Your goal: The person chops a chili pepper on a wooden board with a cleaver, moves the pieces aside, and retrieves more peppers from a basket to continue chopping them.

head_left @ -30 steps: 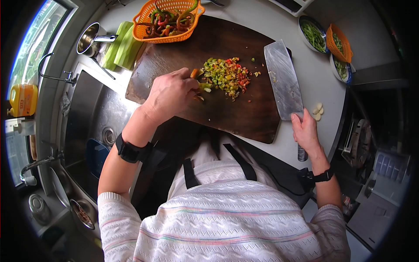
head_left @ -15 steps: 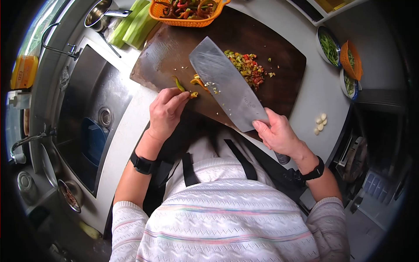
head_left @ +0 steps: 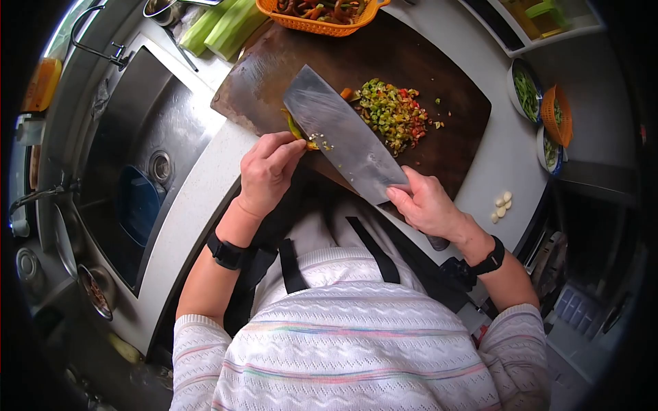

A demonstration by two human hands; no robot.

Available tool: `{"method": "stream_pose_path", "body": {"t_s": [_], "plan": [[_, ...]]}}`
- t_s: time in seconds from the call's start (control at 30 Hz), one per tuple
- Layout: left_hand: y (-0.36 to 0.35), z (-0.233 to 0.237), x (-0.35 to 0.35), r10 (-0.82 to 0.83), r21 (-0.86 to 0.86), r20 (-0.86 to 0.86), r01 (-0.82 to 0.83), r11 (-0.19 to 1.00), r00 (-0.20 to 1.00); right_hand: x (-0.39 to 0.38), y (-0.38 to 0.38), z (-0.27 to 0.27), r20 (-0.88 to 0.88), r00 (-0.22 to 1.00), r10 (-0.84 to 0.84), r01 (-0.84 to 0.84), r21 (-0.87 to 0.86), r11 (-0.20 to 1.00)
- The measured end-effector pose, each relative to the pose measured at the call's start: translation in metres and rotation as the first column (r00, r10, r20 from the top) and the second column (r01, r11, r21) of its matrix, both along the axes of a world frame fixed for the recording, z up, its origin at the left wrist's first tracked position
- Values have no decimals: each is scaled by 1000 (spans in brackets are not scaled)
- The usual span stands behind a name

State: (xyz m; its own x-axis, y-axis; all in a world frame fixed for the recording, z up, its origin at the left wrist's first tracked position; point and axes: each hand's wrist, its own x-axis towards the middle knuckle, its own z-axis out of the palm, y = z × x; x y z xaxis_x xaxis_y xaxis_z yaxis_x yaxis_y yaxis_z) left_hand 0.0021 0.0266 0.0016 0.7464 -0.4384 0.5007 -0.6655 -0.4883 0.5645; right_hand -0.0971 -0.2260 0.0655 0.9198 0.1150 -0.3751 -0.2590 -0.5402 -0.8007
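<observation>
Head cam: right hand (head_left: 426, 205) is wrapped around the cleaver (head_left: 343, 140), blade angled over the board (head_left: 452, 137). Left hand (head_left: 266, 171) pinches a pepper strip (head_left: 295, 130) right against the blade, with the chopped pile (head_left: 394, 113) just beyond.

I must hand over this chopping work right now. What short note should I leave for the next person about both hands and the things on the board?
Left hand: fingertips pin a pepper piece on the cutting board, against the blade.
Right hand: grips the cleaver, blade over the board.
Done: a chopped pepper pile lies beside the blade.
Left: the pinned piece; uncut peppers in the orange basket at the board's far edge.
</observation>
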Motion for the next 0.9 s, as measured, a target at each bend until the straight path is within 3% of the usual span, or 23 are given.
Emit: {"method": "stream_pose_path", "body": {"t_s": [0.27,0.5,0.9], "plan": [[-1,-1,1,0,-13,5,0,1000,1000,9,2,-11,139,987,78,-81,15,997],[0,-3,3,-20,-30,7,20,999,1000,22,14,-5,124,989,79,-80,4,997],[0,-5,4,-12,-44,17,13,999,1000,52,35,13,42,981,192,-178,-215,960]]}}
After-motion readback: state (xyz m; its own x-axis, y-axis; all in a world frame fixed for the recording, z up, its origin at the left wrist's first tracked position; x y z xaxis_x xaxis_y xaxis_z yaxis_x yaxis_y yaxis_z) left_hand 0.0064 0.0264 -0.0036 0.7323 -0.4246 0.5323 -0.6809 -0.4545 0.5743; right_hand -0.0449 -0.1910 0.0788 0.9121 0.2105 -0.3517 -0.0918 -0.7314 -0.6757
